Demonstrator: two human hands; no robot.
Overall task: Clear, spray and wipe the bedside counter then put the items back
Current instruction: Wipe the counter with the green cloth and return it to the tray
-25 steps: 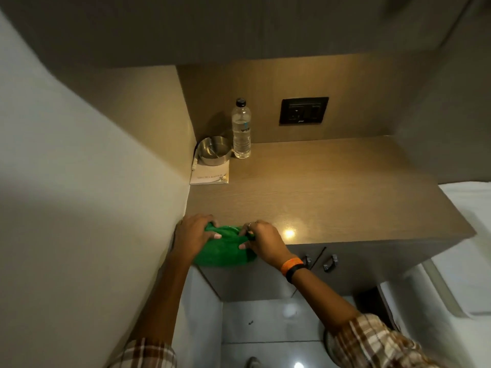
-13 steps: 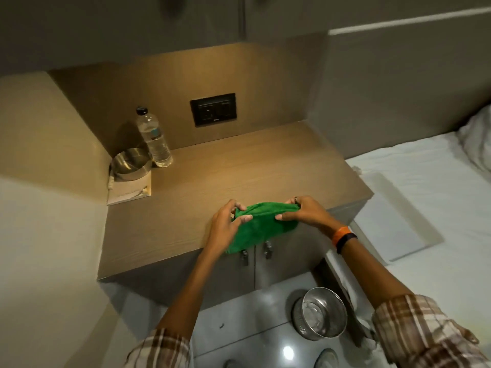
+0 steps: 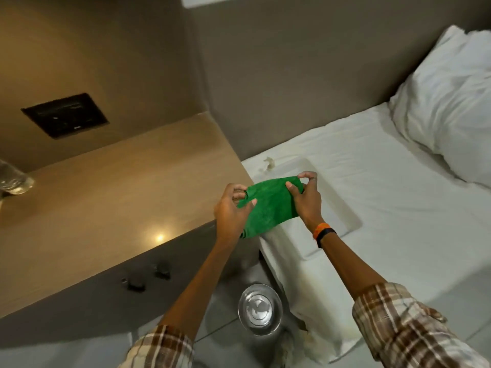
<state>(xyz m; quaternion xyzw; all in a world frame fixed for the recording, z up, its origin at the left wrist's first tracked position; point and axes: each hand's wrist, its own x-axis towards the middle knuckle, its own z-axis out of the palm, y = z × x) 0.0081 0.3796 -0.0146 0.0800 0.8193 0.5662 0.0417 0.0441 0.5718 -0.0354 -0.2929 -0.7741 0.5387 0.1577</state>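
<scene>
Beside the counter (image 3: 111,197), at its corner next to the bed (image 3: 372,208), both hands held a green cloth (image 3: 268,205) stretched between them in the air. The left hand (image 3: 229,211) had its fingers pinched shut on the cloth's near edge, and the right hand (image 3: 305,197) gripped the far edge between thumb and forefinger, its other fingers curled loosely.

A second earlier the cloth was bunched under both hands at the counter's left front edge; it had since travelled along the front and come off the surface at the bed end, opened out rather than wadded. That suggested the wiping pass was finished or the cloth was being refolded for another pass. The counter's right part lay bare, and only the base of a bottle (image 3: 13,180) showed at the left edge of view.

The cloth looked soft and nappy, like microfibre, and sagged limply below the grip. The counter was a smooth wood-grain laminate, glossy enough to mirror a lamp. A round, shiny steel bin (image 3: 259,309) stood on the tiled floor below. The bed linen was white and creased, with a plump pillow (image 3: 446,107).
</scene>
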